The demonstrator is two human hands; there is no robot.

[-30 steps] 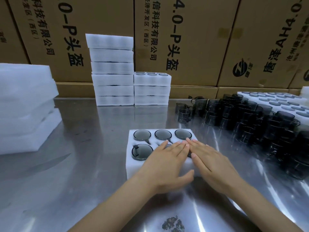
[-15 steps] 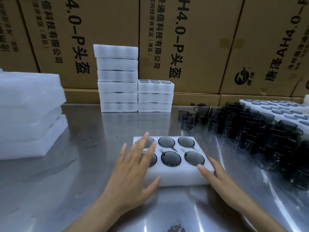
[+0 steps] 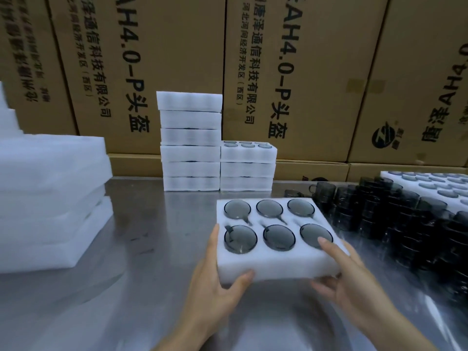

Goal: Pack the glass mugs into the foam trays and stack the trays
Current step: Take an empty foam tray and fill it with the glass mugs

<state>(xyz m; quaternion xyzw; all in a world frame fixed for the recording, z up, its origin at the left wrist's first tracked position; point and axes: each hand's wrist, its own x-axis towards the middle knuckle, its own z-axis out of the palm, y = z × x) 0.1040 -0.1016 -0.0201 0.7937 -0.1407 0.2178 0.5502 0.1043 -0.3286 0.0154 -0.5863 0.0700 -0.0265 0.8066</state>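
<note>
Both hands (image 3: 278, 287) gripping foam tray (image 3: 276, 264), thumbs under

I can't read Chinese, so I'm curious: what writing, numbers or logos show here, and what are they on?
"AH4.0-P头盔", large and running downward: middle cardboard box.
"4.0-P头盔", its start cut off: left cardboard box.
"通信科技有限公司" and "(西区)", smaller columns: on both of those boxes.
"河北河间经济开发区": on the middle box only.
"AH4", upside down, above a round logo: right cardboard box.
Far-left box print: too blurred.
Foam trays and glass mugs: no writing.
</note>
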